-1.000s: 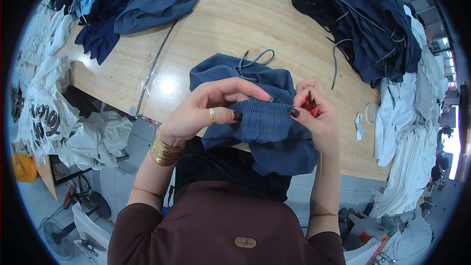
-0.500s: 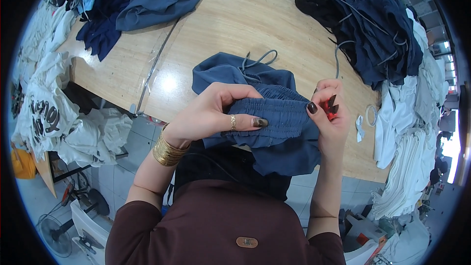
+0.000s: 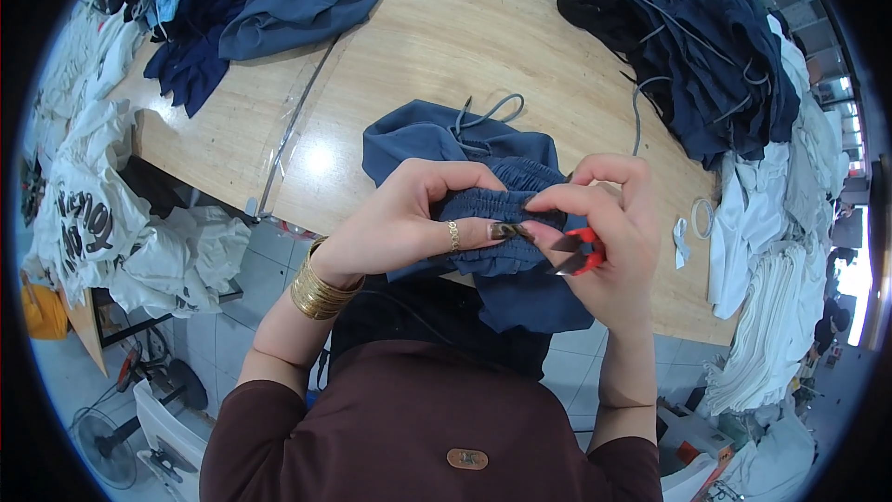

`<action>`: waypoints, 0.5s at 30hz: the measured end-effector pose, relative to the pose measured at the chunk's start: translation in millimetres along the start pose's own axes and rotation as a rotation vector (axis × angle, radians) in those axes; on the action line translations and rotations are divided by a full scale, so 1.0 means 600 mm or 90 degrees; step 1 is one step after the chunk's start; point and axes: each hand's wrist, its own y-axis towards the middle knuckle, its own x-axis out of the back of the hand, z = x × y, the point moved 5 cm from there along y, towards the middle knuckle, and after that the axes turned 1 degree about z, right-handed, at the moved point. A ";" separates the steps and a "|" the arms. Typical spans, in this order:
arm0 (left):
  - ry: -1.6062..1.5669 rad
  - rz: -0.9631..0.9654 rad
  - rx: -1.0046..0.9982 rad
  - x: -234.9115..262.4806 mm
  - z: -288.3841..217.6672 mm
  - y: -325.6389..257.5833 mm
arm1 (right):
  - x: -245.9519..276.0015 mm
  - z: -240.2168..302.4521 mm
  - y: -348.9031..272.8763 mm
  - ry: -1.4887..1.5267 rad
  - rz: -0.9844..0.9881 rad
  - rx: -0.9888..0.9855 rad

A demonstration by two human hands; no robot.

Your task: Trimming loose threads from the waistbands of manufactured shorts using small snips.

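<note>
Mid-frame, left hand (image 3: 409, 216) pinches the gathered waistband (image 3: 483, 206); right hand (image 3: 609, 223) pinches too, palming thread snips (image 3: 583, 253) — likely checking; next, keep them clear.

A pale wood-grained table (image 3: 427, 46) is crossed by a seam (image 3: 303, 104), beside which a patch of glare (image 3: 318, 158) is reflected. Below, the floor (image 3: 249, 262) is laid with grey tiles. A white chair (image 3: 175, 420) is seen at lower left; the far right is lit by a bright opening (image 3: 859, 288).
</note>
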 end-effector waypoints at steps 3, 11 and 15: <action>0.018 -0.004 0.006 0.001 0.002 0.001 | -0.004 0.003 0.004 -0.058 0.021 -0.006; -0.039 0.008 0.018 0.002 0.007 0.001 | 0.020 -0.019 -0.004 -0.008 0.022 -0.154; -0.036 0.001 0.008 0.004 0.010 0.000 | 0.016 -0.012 -0.010 -0.071 0.056 -0.041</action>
